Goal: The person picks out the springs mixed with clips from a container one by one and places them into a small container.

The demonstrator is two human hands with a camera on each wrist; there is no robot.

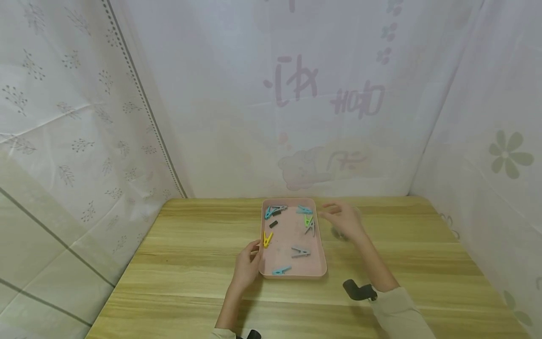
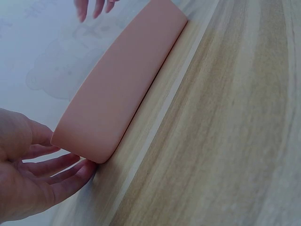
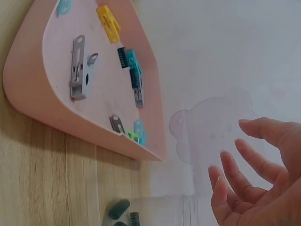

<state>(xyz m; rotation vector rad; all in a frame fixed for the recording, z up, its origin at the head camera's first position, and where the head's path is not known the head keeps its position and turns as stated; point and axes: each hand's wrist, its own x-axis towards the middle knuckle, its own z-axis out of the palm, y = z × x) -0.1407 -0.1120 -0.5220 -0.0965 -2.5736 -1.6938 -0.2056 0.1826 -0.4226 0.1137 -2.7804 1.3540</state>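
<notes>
A pink tray stands on the table, with clothes pegs lying apart inside it. Among them are a yellow peg, a grey peg, a light blue peg and a green peg. Two small black ribbed pieces lie towards the tray's left wall. My left hand holds the tray at a near corner, thumb by the rim and fingers against its lower edge. Right of the tray, my right hand hovers with fingers spread and nothing in them.
Under my right hand, a clear container stands on the table, partly hidden; dark ribbed pieces show in it. The wooden table meets a pale printed curtain at the back. Black mounts sit at the wrists.
</notes>
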